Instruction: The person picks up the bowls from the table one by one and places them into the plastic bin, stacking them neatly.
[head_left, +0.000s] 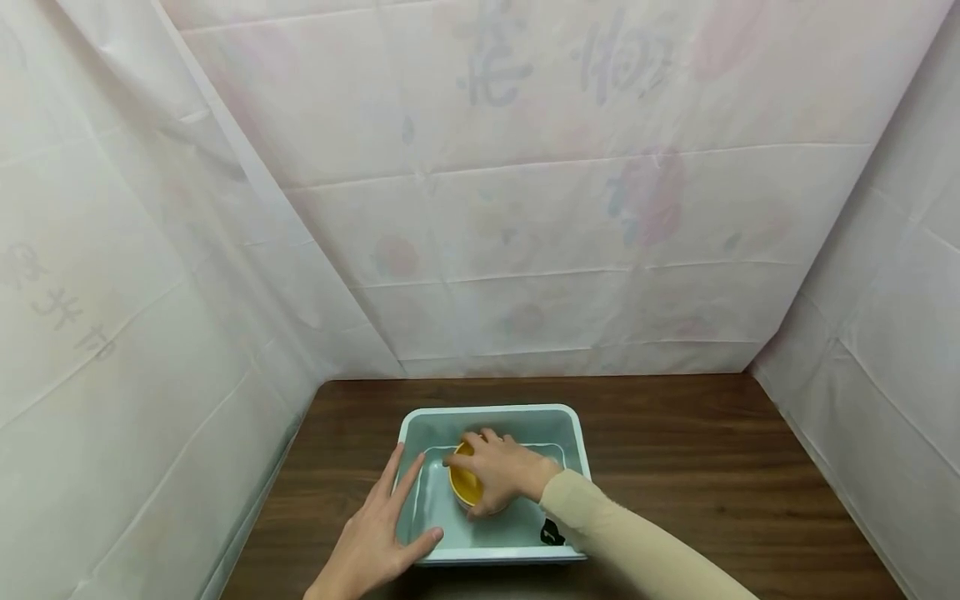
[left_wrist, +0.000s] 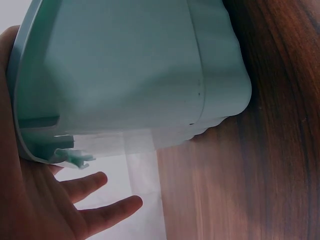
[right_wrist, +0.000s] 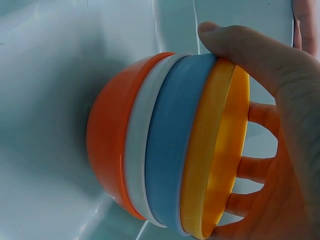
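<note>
A stack of nested bowls stands inside a pale green plastic basin (head_left: 491,554). In the right wrist view the yellow bowl (right_wrist: 207,155) is uppermost, above a blue bowl (right_wrist: 172,135), a white bowl (right_wrist: 137,142) and, at the bottom, an orange bowl (right_wrist: 111,140). My right hand (head_left: 506,471) reaches over the mouth of the stack and grips its rim, thumb on one side and fingers on the other. With fingers spread and fairly straight, my left hand (head_left: 375,533) rests on the basin's left rim. The left wrist view shows the basin's outer wall (left_wrist: 125,60) beside it.
The basin stands on a dark wood-grain table (head_left: 675,467). A small black patch (head_left: 551,532) shows at its front right corner, partly behind the right sleeve (head_left: 622,529). Whitish printed sheets (head_left: 562,208) hang behind the table and on both sides.
</note>
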